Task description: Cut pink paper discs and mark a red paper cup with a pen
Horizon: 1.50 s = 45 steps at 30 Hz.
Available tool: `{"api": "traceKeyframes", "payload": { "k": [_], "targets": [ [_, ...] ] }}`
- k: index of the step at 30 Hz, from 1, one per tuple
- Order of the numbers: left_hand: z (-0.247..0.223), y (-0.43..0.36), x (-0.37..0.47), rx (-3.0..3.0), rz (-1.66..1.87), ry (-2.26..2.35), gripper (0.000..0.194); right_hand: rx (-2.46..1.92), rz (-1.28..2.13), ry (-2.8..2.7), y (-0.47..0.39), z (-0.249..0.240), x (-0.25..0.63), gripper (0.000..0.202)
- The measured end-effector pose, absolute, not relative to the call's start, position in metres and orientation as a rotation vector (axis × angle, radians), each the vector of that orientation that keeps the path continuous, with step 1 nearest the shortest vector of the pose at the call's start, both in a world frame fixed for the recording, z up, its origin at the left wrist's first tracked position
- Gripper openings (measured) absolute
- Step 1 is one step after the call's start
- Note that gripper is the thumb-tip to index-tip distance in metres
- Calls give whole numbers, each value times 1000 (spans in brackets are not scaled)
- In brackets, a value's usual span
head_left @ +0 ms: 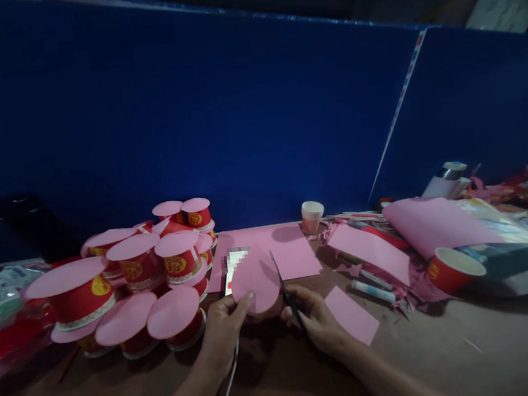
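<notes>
Between thumb and fingers, my left hand point(229, 324) pinches the lower left edge of a rounded piece of pink paper point(255, 279). My right hand point(314, 317) is closed around dark-handled scissors point(292, 306), whose blades point up and away along the paper's right edge. Whether the blades touch the paper I cannot tell. Behind the held piece lie flat pink sheets point(291, 248) on the table. A white device with a blurred screen point(233, 268) is partly hidden by the paper, and a white cable point(231, 379) runs down below my left hand.
Red cups topped with pink paper discs point(177, 258) are stacked at left. A pale paper cup point(312, 217) stands behind the sheets. To the right are a pink paper square point(352, 315), a marker point(374, 290), a tilted red cup point(453, 269) and paper scraps. A blue partition point(238, 114) rises behind.
</notes>
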<state>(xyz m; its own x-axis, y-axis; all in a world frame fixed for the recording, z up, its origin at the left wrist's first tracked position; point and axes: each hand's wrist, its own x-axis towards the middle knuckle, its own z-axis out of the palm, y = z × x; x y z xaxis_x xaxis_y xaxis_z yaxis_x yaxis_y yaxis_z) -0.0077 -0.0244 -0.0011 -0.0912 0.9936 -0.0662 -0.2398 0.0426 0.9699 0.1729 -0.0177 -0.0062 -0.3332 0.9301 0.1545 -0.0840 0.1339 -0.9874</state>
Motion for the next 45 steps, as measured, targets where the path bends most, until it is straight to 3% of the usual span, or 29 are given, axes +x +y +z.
{"api": "traceKeyframes", "payload": {
  "k": [45],
  "targets": [
    [-2,-25,-9,931,1334,1141,31,-863,1328,-1549,-16,-6,178,34]
  ]
}}
